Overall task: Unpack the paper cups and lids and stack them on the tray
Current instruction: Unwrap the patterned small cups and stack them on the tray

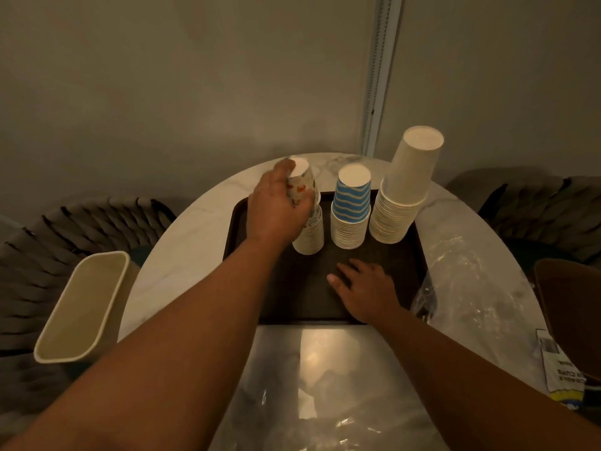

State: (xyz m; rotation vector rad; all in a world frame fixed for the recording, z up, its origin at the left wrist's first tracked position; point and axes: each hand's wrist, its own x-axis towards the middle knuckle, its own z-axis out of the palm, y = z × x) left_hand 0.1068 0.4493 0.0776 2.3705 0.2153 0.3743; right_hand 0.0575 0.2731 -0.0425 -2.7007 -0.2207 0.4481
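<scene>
plastic wrap (312, 385) nearest | right hand (366, 294) flat on tray (403, 271), released | left hand (276, 206) grasping patterned cup stack (310, 236) at 11 o'clock, axis tilted

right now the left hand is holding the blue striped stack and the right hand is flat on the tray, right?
Not quite. In the head view the left hand grips the patterned cup stack, the leftmost of the three, not the blue striped stack, which stands untouched in the middle. The rest holds: the right hand lies flat on the tray.
</scene>
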